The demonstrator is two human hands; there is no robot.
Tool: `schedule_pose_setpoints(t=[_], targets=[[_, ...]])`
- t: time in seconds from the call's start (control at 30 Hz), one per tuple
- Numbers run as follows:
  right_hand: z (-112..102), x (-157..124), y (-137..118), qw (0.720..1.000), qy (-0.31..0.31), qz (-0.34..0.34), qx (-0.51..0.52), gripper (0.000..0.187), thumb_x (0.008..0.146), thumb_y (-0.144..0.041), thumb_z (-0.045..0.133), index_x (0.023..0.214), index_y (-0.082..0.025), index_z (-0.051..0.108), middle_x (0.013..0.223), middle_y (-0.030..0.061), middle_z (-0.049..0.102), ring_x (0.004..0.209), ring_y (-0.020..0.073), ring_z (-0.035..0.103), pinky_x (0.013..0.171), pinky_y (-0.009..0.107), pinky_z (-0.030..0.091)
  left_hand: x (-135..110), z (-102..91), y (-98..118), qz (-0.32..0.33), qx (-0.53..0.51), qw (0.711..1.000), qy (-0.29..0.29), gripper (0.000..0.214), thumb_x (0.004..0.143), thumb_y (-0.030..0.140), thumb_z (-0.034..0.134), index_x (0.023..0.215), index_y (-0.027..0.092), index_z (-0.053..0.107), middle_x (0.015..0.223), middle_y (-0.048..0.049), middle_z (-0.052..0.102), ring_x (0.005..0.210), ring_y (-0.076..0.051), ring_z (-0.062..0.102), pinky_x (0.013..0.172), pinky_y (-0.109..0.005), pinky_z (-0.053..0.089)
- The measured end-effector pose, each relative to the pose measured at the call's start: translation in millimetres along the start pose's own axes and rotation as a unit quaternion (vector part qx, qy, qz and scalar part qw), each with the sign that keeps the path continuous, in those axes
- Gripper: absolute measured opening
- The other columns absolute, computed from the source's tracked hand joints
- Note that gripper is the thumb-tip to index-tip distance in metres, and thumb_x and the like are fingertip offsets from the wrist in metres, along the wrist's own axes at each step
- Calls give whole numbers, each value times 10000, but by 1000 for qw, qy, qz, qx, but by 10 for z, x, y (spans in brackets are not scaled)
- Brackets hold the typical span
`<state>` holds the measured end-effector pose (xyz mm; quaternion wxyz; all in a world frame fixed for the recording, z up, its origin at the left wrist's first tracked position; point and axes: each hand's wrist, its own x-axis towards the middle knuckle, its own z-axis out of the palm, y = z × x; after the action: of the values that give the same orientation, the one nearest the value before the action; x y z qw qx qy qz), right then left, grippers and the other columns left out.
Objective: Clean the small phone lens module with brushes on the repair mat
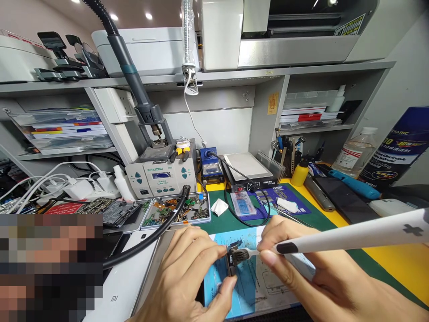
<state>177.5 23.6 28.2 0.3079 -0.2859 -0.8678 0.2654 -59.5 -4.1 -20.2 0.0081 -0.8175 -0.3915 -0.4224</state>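
Between the thumb and fingers of my left hand (187, 273) is a small dark electronic part (231, 264), held on edge. My right hand (311, 268) grips a toothbrush (362, 233) with a thick white handle and a grey plus mark. The brush's dark bristles press against the part's right side. Both hands are over a blue and white printed sheet (246, 295). My fingers hide some of the small part.
A tray of circuit boards (147, 221), a white phone (117, 290) and a black hose (167, 223) are on the left. Behind stand a hot-air station (161, 176) and a heating plate (250, 167). Bottles and a spray can (395, 147) stand at the right.
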Motion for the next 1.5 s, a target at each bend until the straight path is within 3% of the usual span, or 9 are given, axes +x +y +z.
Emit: schedule_pose_setpoints(t=[0.23,0.63,1.17,1.37,1.5], targets=[[14,9,-15,999,22,1,35,106,1012,-222,457,951,-235,542,824,19,553,712,172,546,619,286,499,22,-8,9,6,3,1000,12,238,769,56,679,989,138,641,891,-73,662,873,-236,550,790,-437,462],[1,-12,1,997,27,60,42,173,1032,-275,431,896,-241,534,759,-12,474,647,155,466,591,261,461,23,-22,-9,39,5,999,18,259,762,53,699,1010,115,662,903,-88,688,861,-234,551,794,-452,469],[14,18,-10,998,54,-14,27,142,987,-139,457,904,-228,530,757,-18,508,632,134,483,574,239,462,30,-24,0,48,7,999,21,259,757,46,699,1006,106,661,873,-90,686,841,-228,554,776,-442,475],[12,17,-28,997,65,-19,24,147,989,-148,451,893,-221,534,746,-9,498,637,143,482,574,249,463,20,-20,-2,52,6,998,22,259,754,69,711,1004,116,661,878,-85,688,845,-232,560,783,-442,478],[5,10,-29,999,42,12,25,137,1006,-196,451,906,-226,539,761,0,516,641,153,498,568,262,467,34,-18,5,46,7,999,21,264,750,52,704,1003,116,663,877,-87,689,846,-234,560,782,-445,478]])
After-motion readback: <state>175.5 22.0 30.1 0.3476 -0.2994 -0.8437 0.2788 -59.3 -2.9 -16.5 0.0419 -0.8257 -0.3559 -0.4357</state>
